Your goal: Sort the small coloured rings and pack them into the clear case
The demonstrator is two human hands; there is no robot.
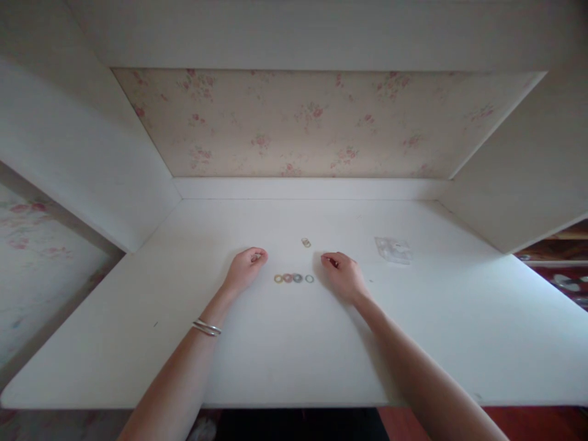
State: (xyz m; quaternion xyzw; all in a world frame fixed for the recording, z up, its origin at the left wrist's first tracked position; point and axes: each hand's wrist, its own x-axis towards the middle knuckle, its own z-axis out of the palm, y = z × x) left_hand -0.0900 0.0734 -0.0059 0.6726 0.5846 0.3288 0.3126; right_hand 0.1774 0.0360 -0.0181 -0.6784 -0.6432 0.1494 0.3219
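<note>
White desk [294, 343], floral back panel [321, 122] beyond the hands. Clear plastic bag [393, 249] lies well to the right of right hand, small pale clip-like piece [305, 242] just beyond the gap between hands. Nothing blocks the way. Row of four small rings [294, 278] sits between both hands, untouched. Left hand [244, 269] rests on desk, fingers curled loosely, grasping nothing visible; bangle [206, 327] on wrist. Right hand [343, 275] same, knuckles up, fingers tucked, empty as far as I can tell.

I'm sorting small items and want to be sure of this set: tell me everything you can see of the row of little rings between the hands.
The row of rings is four small hoops lying flat on the white table, side by side in a straight line running left to right. From the left they look yellow, pinkish, grey-blue and pale green; the material is too small to tell. They sit between the left hand and right hand, touched by neither.
</note>
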